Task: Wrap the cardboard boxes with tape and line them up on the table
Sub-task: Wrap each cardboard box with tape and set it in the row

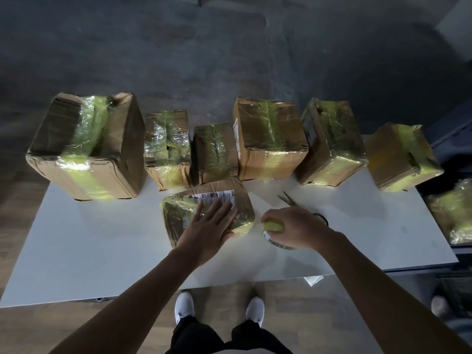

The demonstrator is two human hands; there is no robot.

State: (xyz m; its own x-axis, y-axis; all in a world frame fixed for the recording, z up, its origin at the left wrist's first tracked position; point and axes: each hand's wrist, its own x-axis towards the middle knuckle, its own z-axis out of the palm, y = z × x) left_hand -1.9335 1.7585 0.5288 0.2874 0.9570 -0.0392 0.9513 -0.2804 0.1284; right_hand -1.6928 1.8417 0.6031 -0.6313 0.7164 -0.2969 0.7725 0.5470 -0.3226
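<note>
Fingers (219, 209) of left hand (207, 227) are laid flat and straight on top of small box (178, 215), pressing it onto counter (102, 238). Right hand (298, 226) is curled round tape roll (274, 226), just at 3 o'clock of the box. Box is placed mid-counter, at 6 o'clock of the row of taped boxes (270, 144). Scissors (288, 199) are seen at 12 o'clock of right hand.

Handling, judged: box is probably light. Cardboard looks dented and soft at corners, and the film is glossy, so slip is expected under a flat palm. It is best gripped by opposite side faces. Tape pull should be held low or the box may get dragged.
</note>
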